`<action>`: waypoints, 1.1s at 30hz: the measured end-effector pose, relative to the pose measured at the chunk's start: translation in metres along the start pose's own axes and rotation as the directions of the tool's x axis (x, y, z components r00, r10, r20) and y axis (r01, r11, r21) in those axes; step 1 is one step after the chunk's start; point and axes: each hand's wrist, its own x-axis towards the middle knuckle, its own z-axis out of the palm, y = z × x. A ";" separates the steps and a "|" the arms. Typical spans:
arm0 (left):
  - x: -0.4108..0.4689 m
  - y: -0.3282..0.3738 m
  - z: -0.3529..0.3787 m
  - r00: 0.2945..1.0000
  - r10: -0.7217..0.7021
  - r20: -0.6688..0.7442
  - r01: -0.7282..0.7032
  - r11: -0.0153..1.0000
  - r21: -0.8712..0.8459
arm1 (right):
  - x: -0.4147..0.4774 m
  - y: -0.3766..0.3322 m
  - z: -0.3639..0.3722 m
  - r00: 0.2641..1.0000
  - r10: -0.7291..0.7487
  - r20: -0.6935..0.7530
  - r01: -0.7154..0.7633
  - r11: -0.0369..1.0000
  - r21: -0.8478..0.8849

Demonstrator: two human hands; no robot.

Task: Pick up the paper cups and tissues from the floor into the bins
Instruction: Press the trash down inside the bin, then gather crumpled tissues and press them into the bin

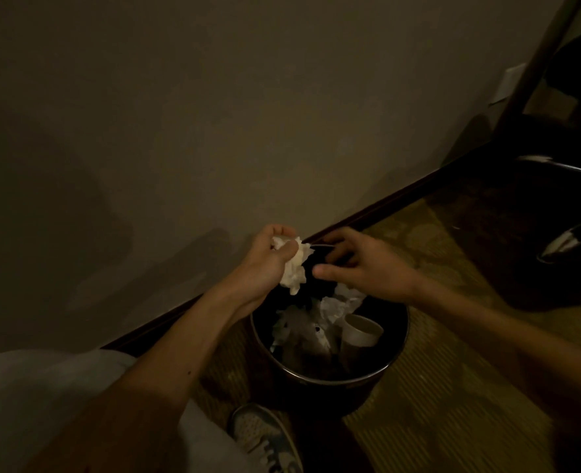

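A round dark bin (330, 378) stands on the carpet by the wall. Inside it lie crumpled white tissues (337, 307) and a white paper cup (362, 331) on its side. My left hand (268, 261) hovers over the bin's far left rim and grips a crumpled white tissue (294, 269), which hangs down from its fingers. Over the far right part of the bin is my right hand (360, 268), with fingers loosely spread and nothing in it.
A beige wall with a dark baseboard (401, 199) runs diagonally behind the bin. A second dark bin (565, 186) stands at the right. My shoe (265, 435) and grey trouser leg (43, 380) are at the bottom left. The room is dim.
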 end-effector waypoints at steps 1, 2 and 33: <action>0.001 -0.001 0.002 1.000 0.021 0.008 -0.021 0.999 -0.029 | 0.003 -0.007 -0.002 0.998 -0.045 -0.036 0.047 0.998 0.042; 0.004 -0.002 0.004 0.999 0.043 0.009 -0.043 0.997 -0.058 | 0.006 -0.011 -0.002 0.994 -0.089 -0.069 0.092 0.995 0.040; -0.074 0.119 -0.131 0.977 0.066 0.202 -0.196 -0.086 0.977 | 0.034 -0.085 0.073 0.937 -0.337 0.090 0.328 0.939 0.098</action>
